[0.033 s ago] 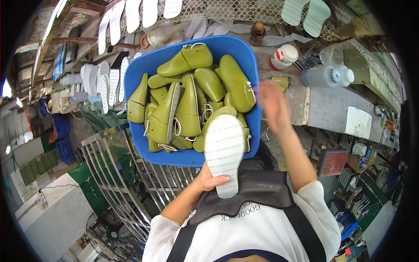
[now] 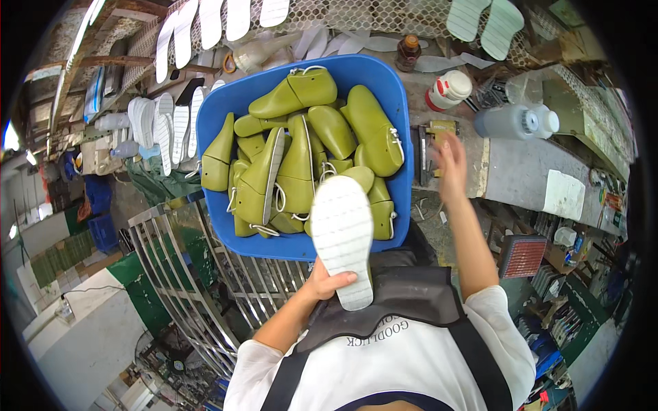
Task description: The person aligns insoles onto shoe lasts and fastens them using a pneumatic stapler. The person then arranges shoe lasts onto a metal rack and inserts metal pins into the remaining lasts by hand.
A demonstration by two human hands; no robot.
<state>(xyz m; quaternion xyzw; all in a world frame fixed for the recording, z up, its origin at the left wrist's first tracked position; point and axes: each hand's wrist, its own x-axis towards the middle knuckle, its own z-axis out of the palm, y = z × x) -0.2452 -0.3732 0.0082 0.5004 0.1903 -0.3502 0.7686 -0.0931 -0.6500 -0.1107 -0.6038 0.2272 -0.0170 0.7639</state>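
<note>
Workbench [image 2: 510, 168] borders blue tub [image 2: 274, 248], left hand [image 2: 327, 281] gripping white sole [image 2: 344, 233], right hand [image 2: 450, 171] unclenched.

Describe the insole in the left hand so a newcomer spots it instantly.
Find the blue tub of olive-green shoe lasts. At its near edge, the left hand grips a white lined insole by its narrower end, broad end overlapping the tub. Unlike the white insoles along the mesh, it is hand-held.

Left hand [image 2: 325, 281] clasped, thumb [image 2: 342, 279] extended; right hand [image 2: 451, 166] blurred, apparently half-curled, arm [image 2: 473, 240] outstretched.
</note>
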